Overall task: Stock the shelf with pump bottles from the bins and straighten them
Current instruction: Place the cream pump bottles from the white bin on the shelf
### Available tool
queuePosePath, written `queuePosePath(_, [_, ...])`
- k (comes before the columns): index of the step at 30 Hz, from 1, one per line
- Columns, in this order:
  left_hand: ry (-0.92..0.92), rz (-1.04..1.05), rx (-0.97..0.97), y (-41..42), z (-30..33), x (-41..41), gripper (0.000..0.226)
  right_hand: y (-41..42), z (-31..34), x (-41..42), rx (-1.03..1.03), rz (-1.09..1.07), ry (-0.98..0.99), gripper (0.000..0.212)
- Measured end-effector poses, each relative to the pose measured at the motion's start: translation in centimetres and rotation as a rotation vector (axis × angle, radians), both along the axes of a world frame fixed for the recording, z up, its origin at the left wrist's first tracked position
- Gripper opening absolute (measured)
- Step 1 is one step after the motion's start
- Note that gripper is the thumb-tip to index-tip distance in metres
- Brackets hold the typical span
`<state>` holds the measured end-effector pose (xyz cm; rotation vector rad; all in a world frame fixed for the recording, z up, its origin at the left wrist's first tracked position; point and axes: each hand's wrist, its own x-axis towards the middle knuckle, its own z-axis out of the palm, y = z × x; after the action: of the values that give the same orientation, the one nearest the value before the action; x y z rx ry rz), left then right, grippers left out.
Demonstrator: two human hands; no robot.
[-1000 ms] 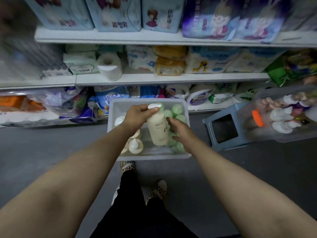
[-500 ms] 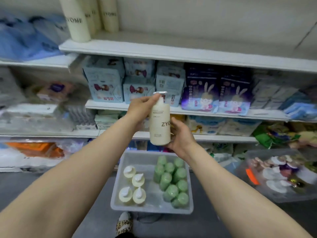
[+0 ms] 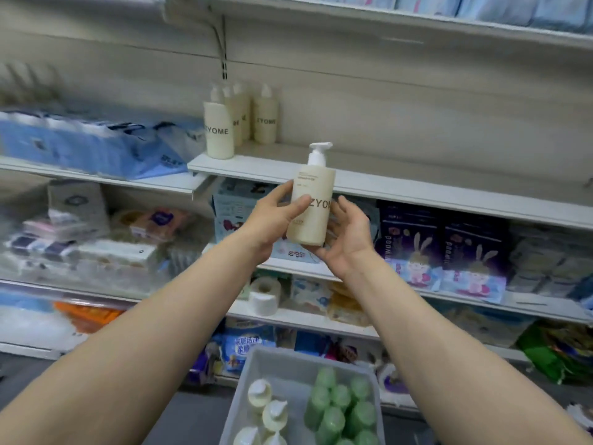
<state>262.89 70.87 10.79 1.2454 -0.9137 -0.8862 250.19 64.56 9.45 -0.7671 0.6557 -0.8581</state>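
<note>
A: What is the place like?

B: A shop aisle with white shelving. The upper shelf (image 3: 401,184) is mostly bare board; at its left end stand four cream bottles (image 3: 239,122) of the same kind, upright, close together. Blue packs (image 3: 93,146) lie on the shelf to their left, purple rabbit-print packs (image 3: 446,248) sit one level down, and a toilet roll (image 3: 264,295) lower still. On the grey floor stands a clear bin (image 3: 253,367) with cream pump bottles on its left side and green bottles (image 3: 341,409) on its right.

A: And the bottle being stocked?

B: The cream pump bottle (image 3: 311,205) is in the air in front of the upper shelf's edge, not on it. Its long axis is nearly vertical, top tipped slightly right; the pump spout points right, the lettering faces the camera.

A: The hands?

B: The left hand (image 3: 272,223) grips its middle, thumb across the label. The right hand (image 3: 348,236) cups the lower right side and base, fingers curved round it.

A: Any change?

B: Half a second ago the bottle was level with the shelf below; it has risen, and the left hand has slid down from the pump to the body.
</note>
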Motion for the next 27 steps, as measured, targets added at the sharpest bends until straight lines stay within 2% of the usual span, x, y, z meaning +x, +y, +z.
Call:
queuePosePath(3, [-0.011,-0.007,-0.046,-1.0,1.3,2.0,0.042,-1.2,1.9,2.1,-0.044,0.029,0.002,0.045])
queuePosePath(8, [-0.021,0.032,-0.067,-3.3,2.8,5.4,0.055,-3.5,3.7,5.3,-0.116,0.05,0.042,0.041])
queuePosePath(19, [-0.043,0.14,-0.09,-10.8,3.4,11.6,0.056,-10.9,4.9,11.8,-0.378,0.02,0.208,0.034])
queuePosePath(24, [-0.078,0.151,-0.071,-13.7,2.0,14.7,0.051,-13.9,4.5,14.7,-0.376,0.024,0.245,0.037])
queuePosePath(27, [-0.162,0.169,-0.066,-15.2,1.9,16.4,0.053,-15.6,4.3,16.6,-0.352,0.023,0.234,0.036])
